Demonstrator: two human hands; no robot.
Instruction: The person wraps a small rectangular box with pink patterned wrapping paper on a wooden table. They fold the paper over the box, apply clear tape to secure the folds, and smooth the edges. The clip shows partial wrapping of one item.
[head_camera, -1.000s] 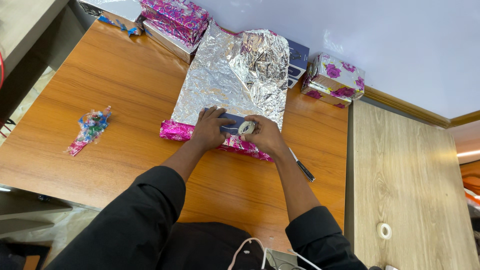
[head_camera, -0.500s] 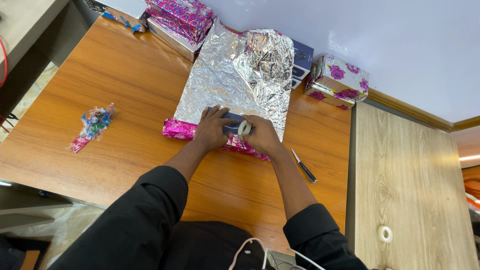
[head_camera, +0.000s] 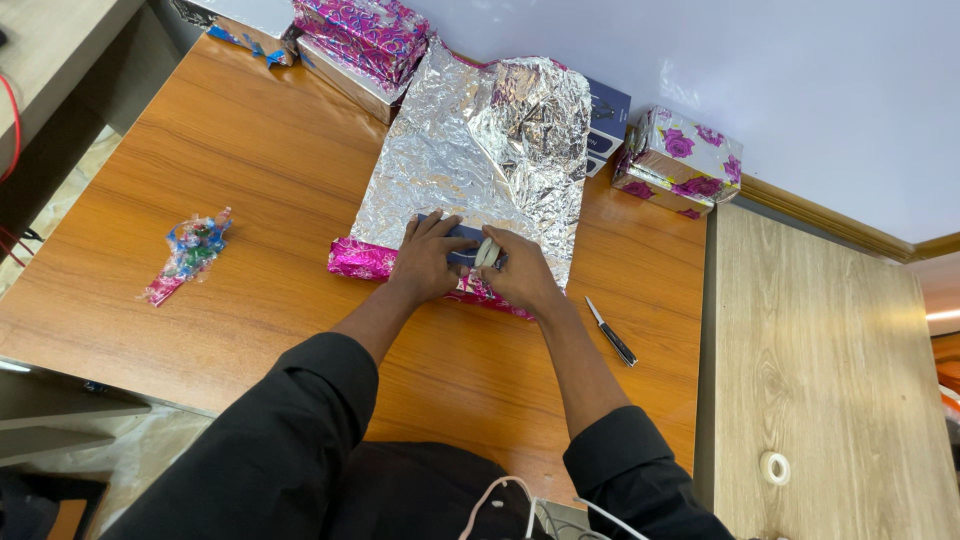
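Left hand (head_camera: 428, 262) flat on small dark box (head_camera: 462, 243); right hand (head_camera: 520, 275) pinching white tape roll (head_camera: 487, 252). Crinkled silver foil wrapping sheet (head_camera: 470, 165) may tear if pulled.

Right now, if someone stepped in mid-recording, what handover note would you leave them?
Left hand presses flat on a dark blue box at the near edge of the wrapping sheet, silver side up.
Right hand holds a roll of tape against the box.
Done: sheet spread on the wooden table, box placed on it.
Left: the box is still mostly uncovered, with no taped seam visible.
A small knife lies right of the hands, and wrapped boxes stand by the wall.
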